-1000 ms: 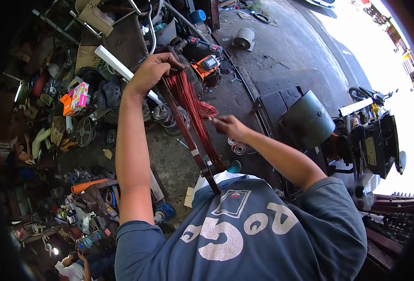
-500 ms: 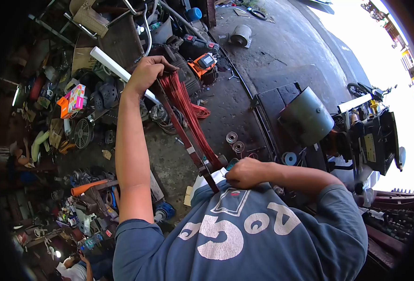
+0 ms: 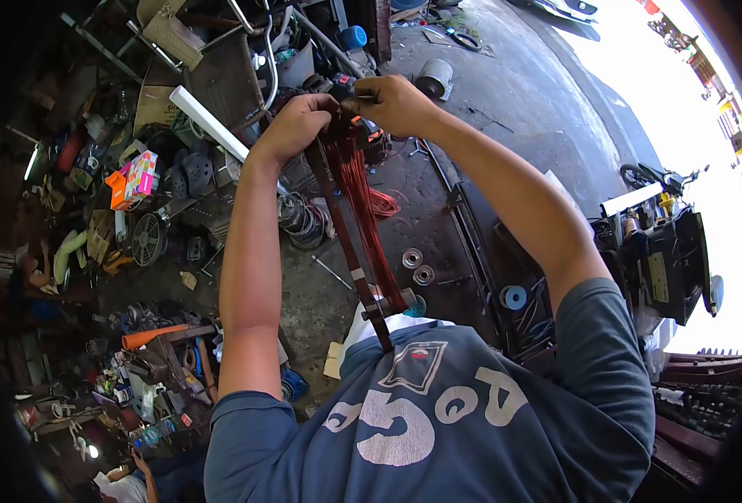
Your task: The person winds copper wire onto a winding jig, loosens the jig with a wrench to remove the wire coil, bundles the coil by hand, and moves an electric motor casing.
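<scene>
My left hand (image 3: 300, 126) is closed at the far end of a long dark bar (image 3: 346, 239), where a bundle of red wire (image 3: 358, 197) is looped. Right beside it, my right hand (image 3: 392, 105) is pinched at the same end; whatever lies between its fingertips is too small to make out. The wire runs down along the bar to its near end by my shirt. A smaller loose coil of red wire (image 3: 383, 202) hangs at the right of the bundle.
Two metal rings (image 3: 412, 258) lie right of the bar, with a blue-white disc (image 3: 513, 298) farther right. A white tube (image 3: 207, 124) slants at the upper left. A fan (image 3: 148, 239) and cluttered parts fill the left. A person (image 3: 124, 484) is at the lower left.
My right hand has gone from near my shirt up to the far end of the bar, beside my left hand. The bar's far end and my left hand have shifted slightly right.
</scene>
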{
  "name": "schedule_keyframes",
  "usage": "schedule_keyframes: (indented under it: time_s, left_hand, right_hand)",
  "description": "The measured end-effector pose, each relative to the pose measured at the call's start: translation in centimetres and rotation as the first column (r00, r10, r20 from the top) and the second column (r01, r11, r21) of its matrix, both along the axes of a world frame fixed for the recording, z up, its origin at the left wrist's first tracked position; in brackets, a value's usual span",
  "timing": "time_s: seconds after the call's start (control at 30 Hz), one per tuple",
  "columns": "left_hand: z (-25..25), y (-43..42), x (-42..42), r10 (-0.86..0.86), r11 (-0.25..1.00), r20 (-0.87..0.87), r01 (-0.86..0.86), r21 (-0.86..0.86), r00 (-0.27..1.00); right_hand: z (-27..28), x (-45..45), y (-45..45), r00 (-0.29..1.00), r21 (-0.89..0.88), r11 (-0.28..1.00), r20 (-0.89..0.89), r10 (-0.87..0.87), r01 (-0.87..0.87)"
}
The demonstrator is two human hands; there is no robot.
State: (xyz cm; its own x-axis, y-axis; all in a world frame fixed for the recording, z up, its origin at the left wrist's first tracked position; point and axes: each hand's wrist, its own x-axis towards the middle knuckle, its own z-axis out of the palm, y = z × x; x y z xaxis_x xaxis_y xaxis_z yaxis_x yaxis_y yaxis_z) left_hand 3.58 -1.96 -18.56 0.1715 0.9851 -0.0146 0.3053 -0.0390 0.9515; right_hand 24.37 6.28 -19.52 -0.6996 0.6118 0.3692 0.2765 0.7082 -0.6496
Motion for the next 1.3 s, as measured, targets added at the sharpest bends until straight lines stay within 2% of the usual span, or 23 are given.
schedule_keyframes:
  time_s: [0.1, 0.13, 0.23, 0.33, 0.43, 0.53, 0.63, 0.67, 0.77, 0.83, 0.9, 0.97, 1.03, 1.1, 1.17, 1.3]
  left_hand:
    - [-0.8, 0.3, -0.6, 0.060, 0.997, -0.001, -0.060, 0.058, 0.998]
    - [-0.8, 0.2, -0.7, 0.029, 0.998, -0.004, -0.029, 0.048, 1.000]
    - [0.1, -0.2, -0.9, -0.033, 0.999, 0.010, 0.033, 0.034, 0.999]
    - [0.7, -0.7, -0.5, -0.054, 0.997, 0.019, 0.052, 0.061, 0.998]
    - [1.3, -0.7, -0.2, -0.088, 0.993, -0.034, 0.090, 0.078, 0.996]
    - [1.8, -1.0, 0.2, -0.109, 0.994, -0.024, 0.110, 0.016, 0.994]
    - [1.9, -0.9, 0.1, -0.112, 0.994, -0.042, 0.111, -0.015, 0.993]
    - [1.9, -0.9, 0.1, -0.113, 0.994, -0.047, 0.112, -0.020, 0.993]
    - [2.4, -1.2, 0.0, -0.113, 0.993, -0.074, 0.111, -0.033, 0.991]
    - [2.2, -1.4, -0.2, -0.076, 0.997, -0.077, 0.075, -0.016, 0.994]
    - [1.5, -1.3, -0.7, -0.009, 0.999, -0.061, 0.011, 0.033, 0.998]
    - [1.9, -1.6, -1.0, -0.033, 0.999, -0.096, 0.033, 0.006, 0.995]
    - [1.8, -1.6, -1.9, -0.034, 0.999, -0.107, 0.033, -0.011, 0.994]
    - [0.7, -1.1, -2.7, -0.023, 1.000, -0.090, 0.021, -0.022, 0.996]
    - [0.8, -1.2, -2.7, 0.009, 1.000, -0.110, -0.012, -0.026, 0.994]
    - [-0.4, -0.9, -3.4, 0.045, 0.998, -0.154, -0.051, -0.032, 0.987]
  right_hand:
    - [-2.0, -1.1, 0.6, 0.995, -0.094, 0.996, -0.103, 0.001, -0.010]
    - [-2.5, -1.3, 0.9, 0.989, -0.114, 0.993, -0.149, 0.012, -0.030]
    - [-2.5, -0.7, 0.7, 0.993, -0.279, 0.960, -0.107, -0.043, 0.011]
    - [-3.9, -1.2, 1.0, 0.976, -0.430, 0.903, -0.202, -0.081, -0.014]
    - [-4.5, -1.5, 1.0, 0.932, -0.704, 0.686, -0.346, -0.107, -0.183]
    - [-4.3, -0.7, 0.4, 0.941, -0.755, 0.636, -0.311, -0.135, -0.158]
    - [-7.3, -0.7, -0.3, 0.953, -0.763, 0.640, -0.255, -0.166, -0.093]
    - [-8.7, -0.9, -1.1, 0.927, -0.711, 0.692, -0.332, -0.172, -0.126]
    - [-10.1, 1.8, -4.7, 0.957, -0.875, 0.474, -0.214, -0.197, -0.098]
    - [-12.6, 3.1, -7.6, 0.976, -0.846, 0.532, -0.135, -0.174, -0.022]
    - [-17.6, 5.2, -10.5, 0.999, -0.850, 0.527, -0.034, -0.041, -0.008]
    - [-23.0, 7.8, -14.4, 0.993, -0.741, 0.671, 0.092, 0.079, 0.015]
    - [-26.0, 10.3, -19.2, 0.963, -0.489, 0.871, 0.203, 0.178, -0.058]
    - [-25.7, 12.1, -22.7, 0.925, -0.545, 0.824, 0.213, 0.316, -0.156]
    - [-23.9, 12.7, -24.2, 0.837, -0.515, 0.834, 0.354, 0.418, -0.198]
    - [-20.1, 13.7, -24.7, 0.743, -0.543, 0.737, 0.277, 0.609, -0.403]
